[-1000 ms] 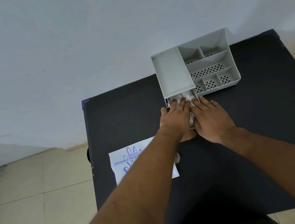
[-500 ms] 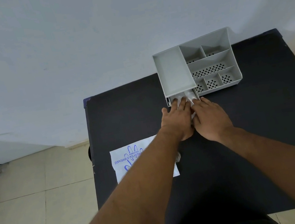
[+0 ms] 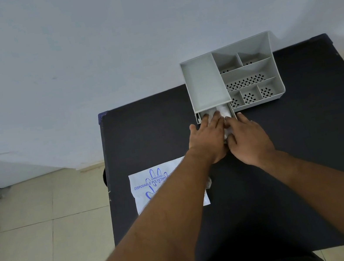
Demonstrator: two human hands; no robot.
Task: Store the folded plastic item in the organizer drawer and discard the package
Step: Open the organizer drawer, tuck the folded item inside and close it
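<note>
A grey desk organizer (image 3: 248, 71) stands at the far edge of the black table (image 3: 308, 152). Its small drawer (image 3: 230, 108) is pulled out at the front left corner. A folded whitish plastic item (image 3: 224, 110) lies partly in that drawer and partly under my fingers. My left hand (image 3: 208, 140) and my right hand (image 3: 248, 139) lie side by side, palms down, pressing the plastic into the drawer. The white package (image 3: 153, 184) with blue print lies flat on the table's left side, partly hidden by my left forearm.
The organizer has one large plain tray section and several smaller compartments with perforated bottoms. A pale wall rises behind the table. Beige floor tiles (image 3: 35, 235) show to the left of the table's edge.
Both hands have edged slightly forward toward the drawer, and the plastic sits a little deeper in it. The package has not moved.
</note>
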